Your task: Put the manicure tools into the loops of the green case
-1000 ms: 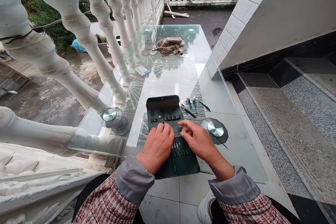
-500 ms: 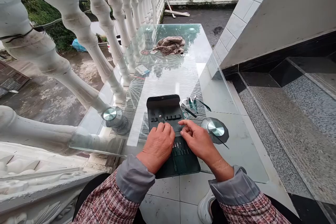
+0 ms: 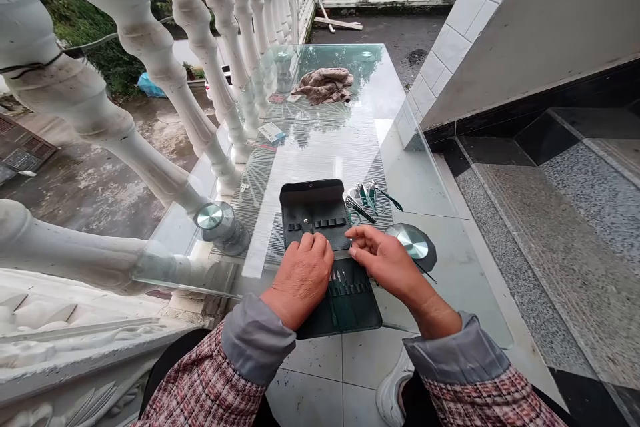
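An unfolded dark green tool case lies on the glass table in front of me, with elastic loops and a few small metal tools in its lower half. My left hand rests on the case's middle, fingers curled down on it. My right hand hovers at the case's right edge, fingers bent and pinched close together; whether they hold anything is hidden. A cluster of loose manicure tools with green handles lies just right of the case.
Round metal table fittings sit at left and right. A crumpled brown cloth and a small card lie farther back. White balusters line the left side; a tiled step rises at right.
My right hand has shifted slightly right and toward me along the case's edge. My left hand has stayed on the case.
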### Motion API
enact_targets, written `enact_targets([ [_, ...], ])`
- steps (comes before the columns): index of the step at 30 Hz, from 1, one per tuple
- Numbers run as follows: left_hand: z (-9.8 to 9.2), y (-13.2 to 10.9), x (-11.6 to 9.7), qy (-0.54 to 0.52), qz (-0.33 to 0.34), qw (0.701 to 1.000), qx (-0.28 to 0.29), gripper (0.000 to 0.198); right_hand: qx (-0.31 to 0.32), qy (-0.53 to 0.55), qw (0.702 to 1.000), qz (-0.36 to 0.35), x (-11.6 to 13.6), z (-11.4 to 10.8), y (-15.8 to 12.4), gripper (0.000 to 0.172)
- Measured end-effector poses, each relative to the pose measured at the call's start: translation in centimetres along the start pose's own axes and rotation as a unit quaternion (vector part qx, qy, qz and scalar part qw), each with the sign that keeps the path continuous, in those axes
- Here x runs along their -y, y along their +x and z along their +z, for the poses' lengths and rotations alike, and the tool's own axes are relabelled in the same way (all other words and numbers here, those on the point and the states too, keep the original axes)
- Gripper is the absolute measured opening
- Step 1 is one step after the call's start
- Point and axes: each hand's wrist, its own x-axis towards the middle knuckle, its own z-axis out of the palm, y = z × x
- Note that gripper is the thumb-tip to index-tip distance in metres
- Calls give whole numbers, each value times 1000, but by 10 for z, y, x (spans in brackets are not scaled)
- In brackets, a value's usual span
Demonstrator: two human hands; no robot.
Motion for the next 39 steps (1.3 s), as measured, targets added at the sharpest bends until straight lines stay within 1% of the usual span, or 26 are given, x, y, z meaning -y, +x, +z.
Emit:
enact_targets([
  [2, 0, 0, 0, -2, -1, 1000, 1, 29, -4, 33, 999, 16, -1, 0, 1, 24],
  [3, 0, 0, 0, -2, -2, 1000, 1, 29, -15, 24, 999, 19, -1, 1, 1, 24],
  [5, 0, 0, 0, -3, -3, 1000, 0, 30, -48, -37, 998, 10, -1, 5, 1, 23],
  [7, 0, 0, 0, -2, -4, 1000, -2, 30, -71, -116, 991, -13, 1, 8, 0, 23],
  [9, 0, 0, -1, -1, -4, 1000, -2, 30, -72, -163, 984, -26, 3, 10, 0, 23],
  [10, 0, 0, -1, 0, -5, 1000, -1, 30, -69, -166, 983, -23, 3, 10, 0, 23],
  [14, 1, 0, -1, 0, -4, 1000, -1, 32, -67, -109, 992, 7, 3, 10, 1, 20],
  [19, 1, 0, 0, 0, 0, 1000, -3, 35, -44, -56, 997, 13, 0, 10, -1, 19],
  [26, 0, 0, 0, 4, 0, 1000, 5, 35, -67, -62, 996, 4, 0, 9, -4, 19],
  [30, 0, 0, -1, 5, -1, 1000, 7, 35, -58, -69, 996, 6, -1, 8, -4, 18],
  [33, -1, 0, -1, 4, -1, 1000, 8, 35, -36, -5, 998, 48, 1, 10, -3, 20],
  [36, -1, 0, -1, 3, -2, 1000, 8, 33, -28, 75, 993, 90, 5, 12, -3, 24],
  [39, -1, 0, -1, 3, -1, 1000, 7, 33, -27, 108, 988, 106, 6, 11, -3, 26],
])
